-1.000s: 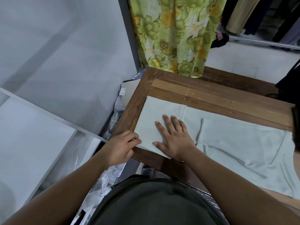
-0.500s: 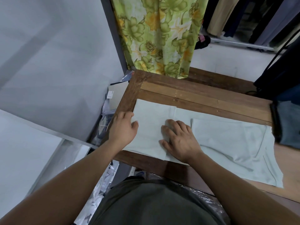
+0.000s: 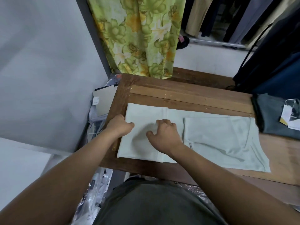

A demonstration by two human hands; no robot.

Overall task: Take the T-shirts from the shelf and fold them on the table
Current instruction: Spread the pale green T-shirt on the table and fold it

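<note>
A pale green T-shirt [image 3: 215, 137] lies flat across the wooden table [image 3: 178, 93], with its left part folded over into a smooth panel. My left hand [image 3: 118, 128] is at the left edge of that panel; its thumb lies on top and its fingers curl at the edge. My right hand [image 3: 164, 137] sits on the middle of the panel with curled fingers bunching the cloth. The shirt's right part, with a sleeve and hem, lies spread toward the table's right side.
A dark grey folded garment [image 3: 272, 117] with paper tags [image 3: 290, 116] sits at the table's right end. A green floral curtain [image 3: 142, 38] hangs behind the table. Dark clothes [image 3: 267, 62] hang at the right. Plastic-wrapped packs [image 3: 97, 120] fill the gap on the left.
My left hand moved from the shirt's near-left corner up to the middle of its left edge. My right hand went from flat on the cloth to curled fingers.
</note>
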